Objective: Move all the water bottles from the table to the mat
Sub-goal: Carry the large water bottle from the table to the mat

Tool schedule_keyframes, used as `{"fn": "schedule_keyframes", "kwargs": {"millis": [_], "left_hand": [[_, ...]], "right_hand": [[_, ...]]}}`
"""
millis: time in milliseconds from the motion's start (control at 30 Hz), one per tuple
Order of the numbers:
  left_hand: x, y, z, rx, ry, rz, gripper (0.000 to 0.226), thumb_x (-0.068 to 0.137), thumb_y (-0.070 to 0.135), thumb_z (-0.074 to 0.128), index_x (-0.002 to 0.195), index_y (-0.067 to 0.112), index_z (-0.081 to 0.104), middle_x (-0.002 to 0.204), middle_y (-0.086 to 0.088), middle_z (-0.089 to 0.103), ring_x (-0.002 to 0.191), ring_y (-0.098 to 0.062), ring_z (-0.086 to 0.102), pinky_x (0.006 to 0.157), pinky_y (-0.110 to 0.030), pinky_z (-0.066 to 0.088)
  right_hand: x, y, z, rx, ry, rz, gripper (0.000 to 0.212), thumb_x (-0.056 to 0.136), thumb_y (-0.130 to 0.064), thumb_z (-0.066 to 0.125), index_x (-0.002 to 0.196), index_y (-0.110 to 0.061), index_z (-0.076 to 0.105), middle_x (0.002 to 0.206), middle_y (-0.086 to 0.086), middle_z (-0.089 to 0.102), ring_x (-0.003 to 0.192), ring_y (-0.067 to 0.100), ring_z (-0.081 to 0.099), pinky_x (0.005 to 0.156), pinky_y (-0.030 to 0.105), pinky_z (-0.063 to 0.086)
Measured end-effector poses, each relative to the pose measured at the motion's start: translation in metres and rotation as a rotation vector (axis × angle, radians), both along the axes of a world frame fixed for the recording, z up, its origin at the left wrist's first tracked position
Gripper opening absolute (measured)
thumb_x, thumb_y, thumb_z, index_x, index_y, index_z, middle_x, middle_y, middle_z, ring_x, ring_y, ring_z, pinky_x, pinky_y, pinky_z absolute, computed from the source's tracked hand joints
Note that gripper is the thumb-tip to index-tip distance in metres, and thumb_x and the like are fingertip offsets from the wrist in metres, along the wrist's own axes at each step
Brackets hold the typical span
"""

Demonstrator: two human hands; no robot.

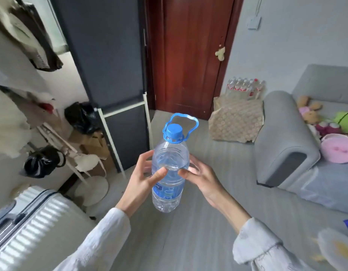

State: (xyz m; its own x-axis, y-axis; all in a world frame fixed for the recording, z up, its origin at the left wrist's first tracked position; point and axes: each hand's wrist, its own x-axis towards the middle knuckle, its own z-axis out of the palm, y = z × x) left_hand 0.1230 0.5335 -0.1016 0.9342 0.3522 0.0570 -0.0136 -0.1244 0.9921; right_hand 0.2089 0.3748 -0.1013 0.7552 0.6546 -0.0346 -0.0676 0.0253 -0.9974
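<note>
A large clear water bottle (169, 163) with a blue cap, blue carry handle and blue label is held upright in mid-air over the grey floor. My left hand (144, 177) grips its left side, thumb across the front. My right hand (200, 177) grips its right side, fingers wrapped behind. A patterned beige mat (235, 122) lies on the floor at the back right, beside the sofa arm. Behind the mat, several small water bottles (245, 89) with red labels stand against the wall. No table is in view.
A grey sofa (286, 141) with soft toys fills the right side. A white ribbed suitcase (32, 227) stands at the lower left. A dark wardrobe (110, 75) and a red-brown door (190, 55) are ahead. Black bags (81, 116) and a clothes rack crowd the left.
</note>
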Motion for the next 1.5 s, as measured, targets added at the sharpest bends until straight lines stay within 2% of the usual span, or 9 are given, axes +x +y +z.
{"fn": "schedule_keyframes", "kwargs": {"millis": [233,367,500,633,900,1033,1200,1333,1500], "left_hand": [[0.189,-0.016,-0.001,0.006,-0.03,-0.138,0.05,0.069,0.041,0.064,0.115,0.034,0.046,0.101,0.01,0.063,0.086,0.01,0.06,0.063,-0.005,0.046],[0.303,-0.037,-0.006,0.026,0.002,-0.163,0.059,0.072,0.049,0.067,0.123,0.033,0.042,0.113,0.005,0.06,0.103,-0.001,0.055,0.074,-0.014,0.046],[0.413,-0.058,0.001,-0.003,0.0,-0.215,0.057,0.07,0.047,0.068,0.12,0.034,0.043,0.111,0.005,0.061,0.105,-0.005,0.055,0.075,-0.011,0.047],[0.515,-0.072,0.004,-0.005,-0.014,-0.261,0.053,0.069,0.041,0.064,0.118,0.035,0.045,0.111,0.006,0.062,0.104,-0.009,0.056,0.087,-0.026,0.047],[0.725,-0.075,-0.016,-0.047,-0.015,-0.367,0.046,0.07,0.04,0.064,0.113,0.04,0.047,0.109,0.004,0.063,0.107,-0.013,0.057,0.078,-0.018,0.049],[0.837,-0.071,-0.02,-0.081,0.0,-0.408,0.05,0.069,0.035,0.065,0.116,0.029,0.048,0.112,-0.004,0.063,0.108,-0.02,0.058,0.082,-0.024,0.05],[0.969,-0.081,-0.008,-0.06,0.02,-0.488,0.052,0.069,0.034,0.066,0.117,0.033,0.047,0.114,-0.006,0.061,0.11,-0.019,0.056,0.092,-0.034,0.049],[1.059,-0.1,-0.017,-0.075,0.057,-0.531,0.051,0.069,0.032,0.068,0.116,0.033,0.047,0.118,-0.008,0.06,0.112,-0.023,0.056,0.097,-0.047,0.046],[1.157,-0.136,-0.038,-0.113,0.122,-0.539,0.053,0.07,0.029,0.069,0.118,0.028,0.047,0.115,-0.009,0.064,0.11,-0.025,0.06,0.095,-0.049,0.047]], "right_hand": [[0.168,-0.024,-0.005,0.018,0.003,-0.125,0.046,0.072,-0.023,0.069,0.115,-0.033,0.057,0.108,-0.017,0.069,0.108,0.005,0.061,0.077,0.013,0.049],[0.273,-0.051,-0.005,0.001,0.003,-0.146,0.044,0.071,-0.023,0.072,0.111,-0.036,0.059,0.104,-0.014,0.071,0.102,0.007,0.064,0.077,0.014,0.049],[0.379,-0.075,0.007,-0.006,0.001,-0.204,0.069,0.059,-0.034,0.076,0.124,-0.031,0.051,0.127,-0.01,0.06,0.117,0.008,0.055,0.087,0.019,0.046],[0.47,-0.091,0.012,-0.02,-0.035,-0.237,0.056,0.064,-0.031,0.072,0.117,-0.037,0.055,0.115,-0.023,0.064,0.114,0.008,0.057,0.089,0.019,0.049],[0.667,-0.097,-0.006,-0.043,0.0,-0.331,0.064,0.064,-0.029,0.072,0.125,-0.027,0.051,0.122,-0.008,0.062,0.106,0.008,0.062,0.083,0.02,0.051],[0.771,-0.094,-0.015,-0.049,0.021,-0.377,0.052,0.076,-0.014,0.069,0.123,-0.028,0.052,0.122,-0.002,0.064,0.109,0.012,0.062,0.088,0.025,0.05],[0.89,-0.109,-0.008,-0.052,0.032,-0.451,0.056,0.073,-0.016,0.071,0.124,-0.028,0.051,0.127,0.0,0.06,0.117,0.018,0.057,0.1,0.037,0.045],[0.975,-0.131,-0.017,-0.098,0.032,-0.509,0.064,0.064,-0.031,0.076,0.123,-0.032,0.052,0.125,-0.006,0.061,0.121,0.011,0.051,0.103,0.042,0.042],[1.079,-0.17,-0.043,-0.14,0.083,-0.472,0.053,0.069,-0.025,0.073,0.118,-0.037,0.055,0.122,-0.007,0.063,0.118,0.013,0.054,0.098,0.038,0.046]]}}
